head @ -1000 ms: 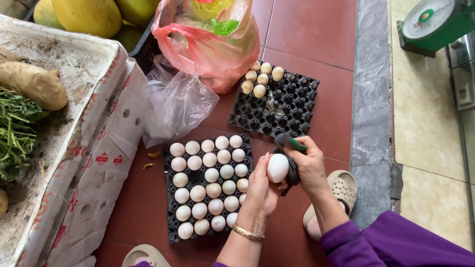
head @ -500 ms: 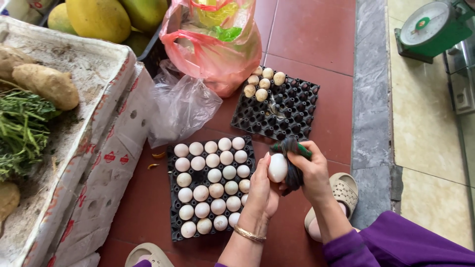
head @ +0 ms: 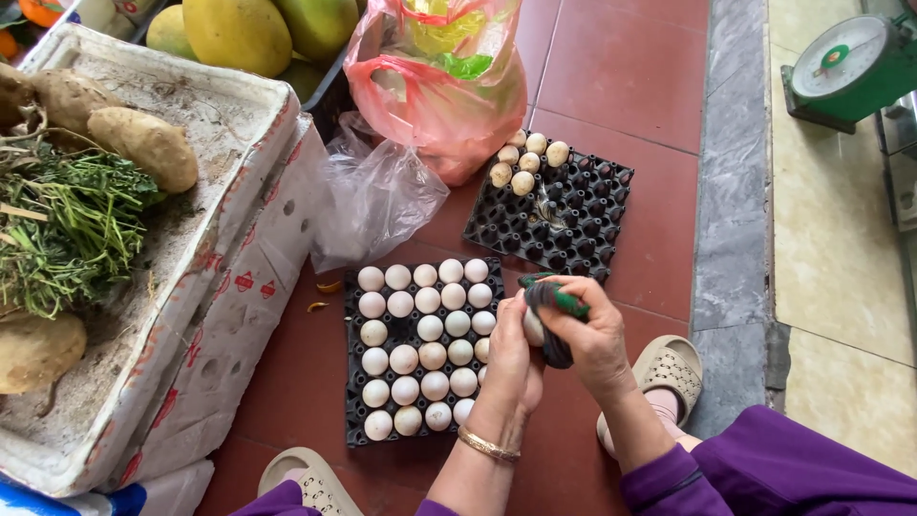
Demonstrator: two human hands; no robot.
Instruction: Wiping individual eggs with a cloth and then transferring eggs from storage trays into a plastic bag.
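Red floor tiles [head: 630, 67] meet a grey stone strip, with a green scale [head: 850, 67] beyond. At left a white foam box [head: 220, 287] holds greens and tubers; a pink bag [head: 439, 86] sits behind two black egg trays [head: 573, 215]. Over the fuller tray [head: 358, 382], the left hand [head: 511, 349] holds a white egg [head: 533, 327] while the right hand [head: 592, 334] presses a dark cloth [head: 554, 298] on it.
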